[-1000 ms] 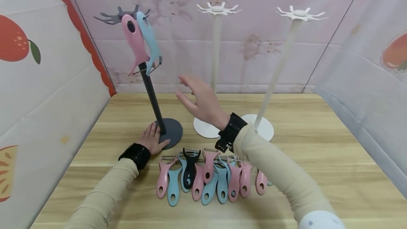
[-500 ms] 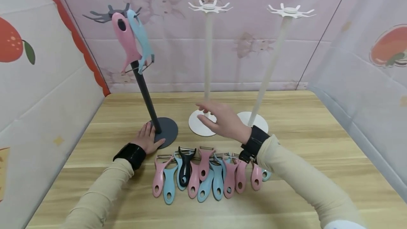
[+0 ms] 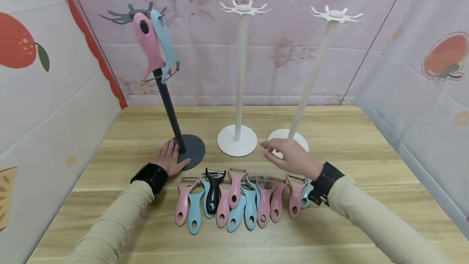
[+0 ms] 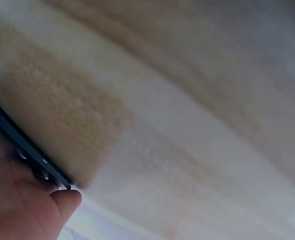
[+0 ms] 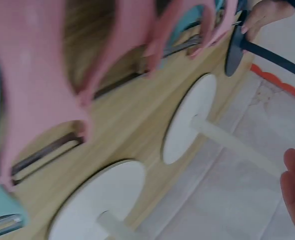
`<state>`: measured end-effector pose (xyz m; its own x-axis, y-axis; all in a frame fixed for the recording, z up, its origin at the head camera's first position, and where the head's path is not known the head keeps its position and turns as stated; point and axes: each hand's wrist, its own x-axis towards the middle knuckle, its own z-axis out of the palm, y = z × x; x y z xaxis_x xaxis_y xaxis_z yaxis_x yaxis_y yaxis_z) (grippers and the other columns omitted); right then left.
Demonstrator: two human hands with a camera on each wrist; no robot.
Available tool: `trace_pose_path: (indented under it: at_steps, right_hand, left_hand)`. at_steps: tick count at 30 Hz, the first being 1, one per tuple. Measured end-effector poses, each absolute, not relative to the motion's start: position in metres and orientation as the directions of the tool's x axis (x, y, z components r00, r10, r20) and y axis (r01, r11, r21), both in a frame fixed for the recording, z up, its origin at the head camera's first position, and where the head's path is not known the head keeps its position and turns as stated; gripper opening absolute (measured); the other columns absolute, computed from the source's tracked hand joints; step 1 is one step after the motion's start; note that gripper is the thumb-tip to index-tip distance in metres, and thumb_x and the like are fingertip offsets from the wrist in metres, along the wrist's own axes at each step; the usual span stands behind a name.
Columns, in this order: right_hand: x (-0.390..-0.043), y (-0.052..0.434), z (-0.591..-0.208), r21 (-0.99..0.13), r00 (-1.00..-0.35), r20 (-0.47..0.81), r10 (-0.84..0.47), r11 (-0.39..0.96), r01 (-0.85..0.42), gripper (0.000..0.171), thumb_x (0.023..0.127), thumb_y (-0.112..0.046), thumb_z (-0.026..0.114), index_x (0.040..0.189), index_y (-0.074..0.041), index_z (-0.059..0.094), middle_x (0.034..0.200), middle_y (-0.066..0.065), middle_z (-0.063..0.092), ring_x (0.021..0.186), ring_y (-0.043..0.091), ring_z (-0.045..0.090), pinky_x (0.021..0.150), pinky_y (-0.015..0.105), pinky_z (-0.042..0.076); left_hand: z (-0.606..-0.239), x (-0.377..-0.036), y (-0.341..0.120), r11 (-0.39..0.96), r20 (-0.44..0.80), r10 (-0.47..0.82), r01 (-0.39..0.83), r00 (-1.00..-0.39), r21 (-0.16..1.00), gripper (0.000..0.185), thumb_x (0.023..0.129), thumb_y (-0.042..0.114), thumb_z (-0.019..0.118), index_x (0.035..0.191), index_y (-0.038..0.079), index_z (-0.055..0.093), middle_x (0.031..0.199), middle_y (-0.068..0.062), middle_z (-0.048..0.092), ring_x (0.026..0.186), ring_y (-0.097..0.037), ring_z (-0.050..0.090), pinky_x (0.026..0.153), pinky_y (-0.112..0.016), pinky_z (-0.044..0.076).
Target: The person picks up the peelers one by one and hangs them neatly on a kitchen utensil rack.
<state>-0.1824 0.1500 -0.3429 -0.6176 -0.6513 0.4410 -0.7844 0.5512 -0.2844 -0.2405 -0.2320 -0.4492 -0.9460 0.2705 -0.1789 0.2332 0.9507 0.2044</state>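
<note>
My left hand [image 3: 169,159] rests flat on the round base [image 3: 194,152] of the dark grey stand, fingers straight beside its pole. From that stand's hooks hang a pink peeler [image 3: 149,44] and a light blue peeler [image 3: 165,40]. My right hand [image 3: 289,155] hovers in front of the right white stand [image 3: 311,72], fingers loosely bent and holding nothing. Below it lies a row of peelers: a pink peeler [image 3: 295,199] nearest, a blue peeler [image 3: 306,194] partly behind the wrist band, and a black peeler [image 3: 213,192] further left. In the right wrist view several fingertips [image 5: 292,195] show at the right edge.
A middle white stand [image 3: 239,72] with bare hooks stands between the other two stands. Several more pink and blue peelers overlap along the front of the wooden table [image 3: 146,231]. Printed cloth walls [image 3: 205,72] enclose the back and sides.
My right hand has moved right and down, away from the dark stand, past the middle white stand to the right end of the peeler row. The left hand stays on the base.
</note>
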Motion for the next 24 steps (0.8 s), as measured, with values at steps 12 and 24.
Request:
trace_pose_path:
  at_steps: [12, 24]
  right_hand:
    - [-0.164, 0.206, -0.371, -0.296, -0.689, 0.308, -0.656, 0.622, -0.725, 0.008, 0.082, -0.005, 0.064, 0.089, -0.004, 0.069, 0.079, 0.000, 0.066, 0.072, 0.009, 0.062, 0.062, 0.028, 0.051]
    - [-0.146, 0.237, -0.396, -0.205, -0.701, 0.247, -0.669, 0.671, -0.713, 0.007, 0.075, -0.003, 0.068, 0.077, -0.010, 0.069, 0.077, -0.005, 0.063, 0.073, 0.012, 0.059, 0.063, 0.031, 0.050]
  left_hand:
    - [-0.441, -0.237, -0.227, 0.958, -0.192, 0.256, 0.221, -0.948, 0.185, 0.076, 0.093, 0.044, 0.040, 0.139, -0.013, 0.018, 0.144, -0.034, 0.006, 0.133, -0.045, 0.006, 0.105, -0.054, 0.012]
    - [-0.447, -0.237, -0.231, 0.953, -0.138, 0.269, 0.243, -0.953, 0.183, 0.084, 0.091, 0.056, 0.034, 0.139, -0.012, 0.021, 0.143, -0.034, 0.010, 0.133, -0.044, 0.009, 0.106, -0.053, 0.013]
